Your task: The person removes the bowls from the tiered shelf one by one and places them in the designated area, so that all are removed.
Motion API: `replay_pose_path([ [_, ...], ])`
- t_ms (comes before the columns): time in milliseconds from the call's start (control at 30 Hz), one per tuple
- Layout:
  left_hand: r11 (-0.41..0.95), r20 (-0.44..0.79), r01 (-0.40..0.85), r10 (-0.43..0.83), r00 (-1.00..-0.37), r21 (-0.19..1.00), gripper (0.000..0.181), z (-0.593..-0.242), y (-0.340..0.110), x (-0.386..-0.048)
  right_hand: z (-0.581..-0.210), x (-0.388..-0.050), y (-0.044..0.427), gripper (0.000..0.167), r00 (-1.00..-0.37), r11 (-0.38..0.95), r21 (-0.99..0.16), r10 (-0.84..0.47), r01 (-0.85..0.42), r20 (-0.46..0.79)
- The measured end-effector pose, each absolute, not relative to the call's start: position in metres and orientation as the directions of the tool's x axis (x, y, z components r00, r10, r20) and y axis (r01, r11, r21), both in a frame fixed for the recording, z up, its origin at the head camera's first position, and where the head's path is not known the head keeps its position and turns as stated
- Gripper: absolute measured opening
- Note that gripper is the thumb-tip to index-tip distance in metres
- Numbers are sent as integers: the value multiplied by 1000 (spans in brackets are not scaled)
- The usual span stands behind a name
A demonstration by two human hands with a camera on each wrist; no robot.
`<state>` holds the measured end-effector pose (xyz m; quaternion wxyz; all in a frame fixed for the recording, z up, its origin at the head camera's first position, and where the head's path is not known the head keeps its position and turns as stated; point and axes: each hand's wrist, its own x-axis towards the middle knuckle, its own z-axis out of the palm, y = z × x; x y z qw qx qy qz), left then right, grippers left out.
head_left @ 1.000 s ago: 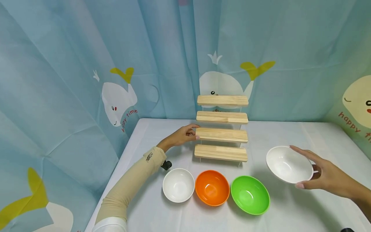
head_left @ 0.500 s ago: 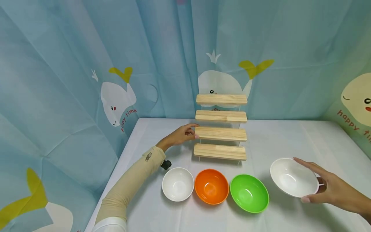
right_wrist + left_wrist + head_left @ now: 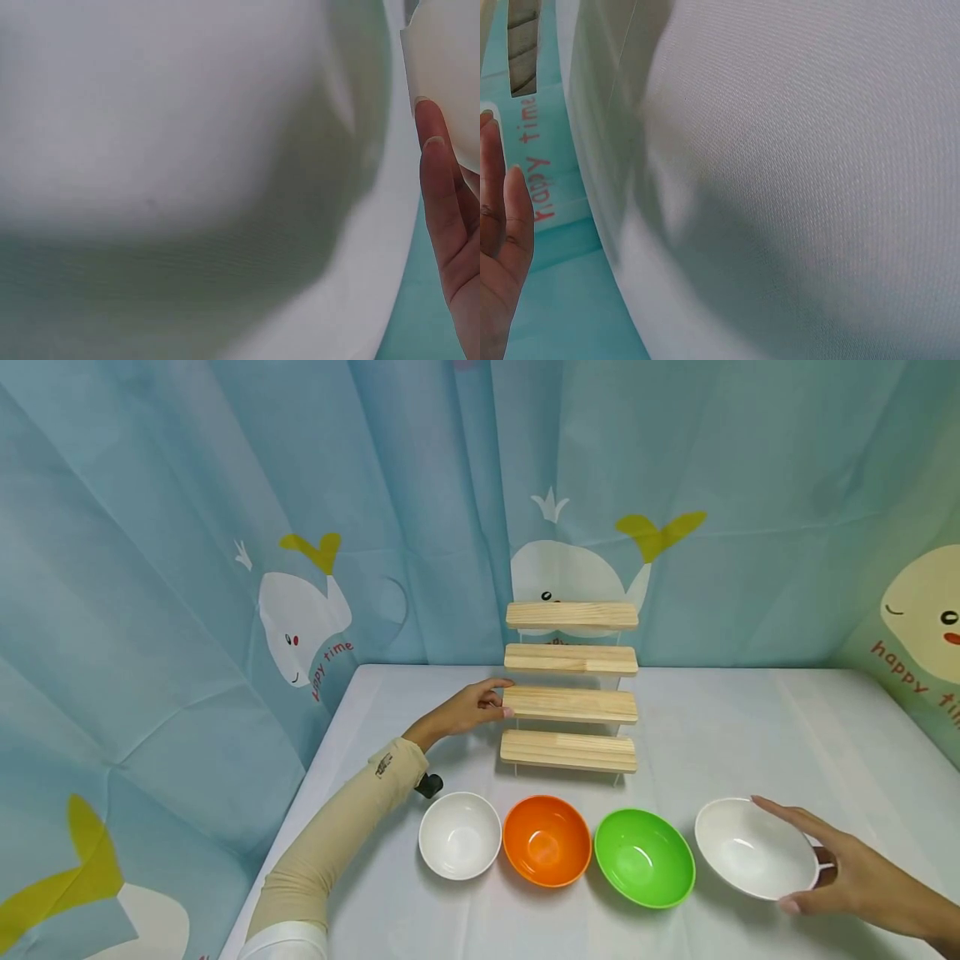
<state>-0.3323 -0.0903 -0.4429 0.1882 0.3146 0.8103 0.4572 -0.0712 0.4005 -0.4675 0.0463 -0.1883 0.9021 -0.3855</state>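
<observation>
At the right of the head view, my right hand (image 3: 862, 872) holds a white bowl (image 3: 753, 847), fingers along its far side and thumb at the near rim. The bowl is slightly tilted and close beside the green bowl (image 3: 645, 857); whether its base touches the table I cannot tell. In the right wrist view, fingers (image 3: 442, 187) lie against the bowl's outside. My left hand (image 3: 463, 710) pinches the left end of a plank on the tiered wooden rack (image 3: 570, 704), second from the bottom. An orange bowl (image 3: 547, 842) and another white bowl (image 3: 460, 836) complete the row.
A white cloth covers the table (image 3: 750, 718). Behind and to the left hangs a blue curtain (image 3: 420, 510) with whale prints. The rack stands behind the bowls, near the table's back. A black object (image 3: 430, 786) is by the left wrist.
My right hand has lowered the white bowl toward the near side, and it now sits lower beside the green bowl. My left hand keeps its place on the rack.
</observation>
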Motion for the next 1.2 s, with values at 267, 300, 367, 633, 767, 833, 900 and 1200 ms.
replay_pose_path([
  [267,389,-17,341,680,-733,856,63,-444,-90,-332,-481,-66,402,108,-933,661,-693,-357,-288,46],
  [300,388,-17,342,681,-732,856,63,-444,-90,-332,-482,-66,402,108,-934,665,-690,-355,-286,44],
  [367,389,-15,346,682,-731,854,63,-444,-90,-332,-484,-65,402,107,-936,670,-688,-349,-279,40],
  [633,393,-20,334,673,-740,857,61,-445,-91,-332,-486,-64,403,106,-932,647,-721,-363,-248,-6],
  [767,387,-22,328,674,-738,862,62,-445,-91,-332,-488,-63,404,105,-928,639,-734,-372,-231,-31],
  [833,386,-24,325,675,-738,863,61,-444,-91,-331,-488,-62,404,105,-928,645,-731,-369,-222,-44],
  [900,387,-26,324,674,-738,863,61,-445,-91,-331,-487,-62,404,105,-929,651,-728,-367,-214,-55],
  [1200,389,-36,316,677,-736,865,63,-446,-91,-332,-484,-61,403,105,-916,607,-769,-394,-201,-71],
])
